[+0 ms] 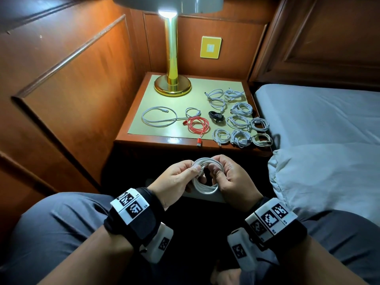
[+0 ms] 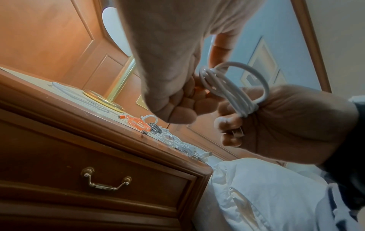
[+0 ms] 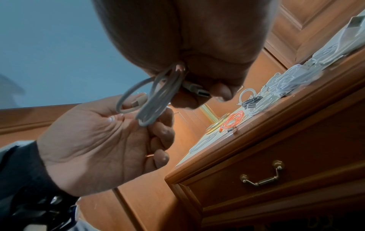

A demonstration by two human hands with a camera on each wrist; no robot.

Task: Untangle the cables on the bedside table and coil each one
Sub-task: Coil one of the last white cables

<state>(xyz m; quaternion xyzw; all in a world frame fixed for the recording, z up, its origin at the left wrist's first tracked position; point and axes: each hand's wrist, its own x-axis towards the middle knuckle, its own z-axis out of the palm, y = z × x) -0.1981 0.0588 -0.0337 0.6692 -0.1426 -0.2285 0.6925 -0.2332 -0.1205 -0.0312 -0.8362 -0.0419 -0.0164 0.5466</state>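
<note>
you've got the white cable coil pinched in both hands, left hand and right hand, lower middle of frame. bedside table sits straight above, its coiled bundles nearer your right.

both bare forearms wear black wrist straps carrying white blocks printed with black-and-white square markers; white camera housings hang under each wrist, and grey-blue trousers cover the knees.
</note>
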